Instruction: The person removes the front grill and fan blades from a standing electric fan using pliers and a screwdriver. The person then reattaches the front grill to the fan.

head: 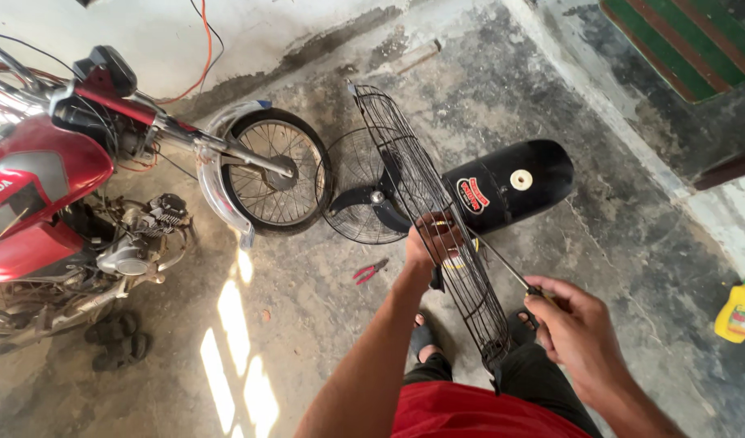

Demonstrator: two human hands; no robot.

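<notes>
Looking down from head height, the view shows a person's two bare arms reaching from the bottom of the frame toward a black wire fan guard (425,203) standing on edge at frame centre. The guard's long axis runs from upper left, near the top centre, down to lower right, ending just above the person's knees.

The left hand (428,247) is the nearer one to the guard: its fingers are curled closed around the wires at about mid-height, steadying it. The right hand (574,324), at lower right, is closed in a fist around the handle of a screwdriver (502,264), whose thin shaft slants up and left so that its tip meets the guard just beside the left hand.

Behind the guard lie the fan's black motor housing (510,186) and blades (partly hidden by the wires). Red pliers (370,271) rest on the concrete floor (307,324) left of the hands. A red motorcycle (72,195) fills the left side, and a yellow bottle (738,310) stands at the right edge.
</notes>
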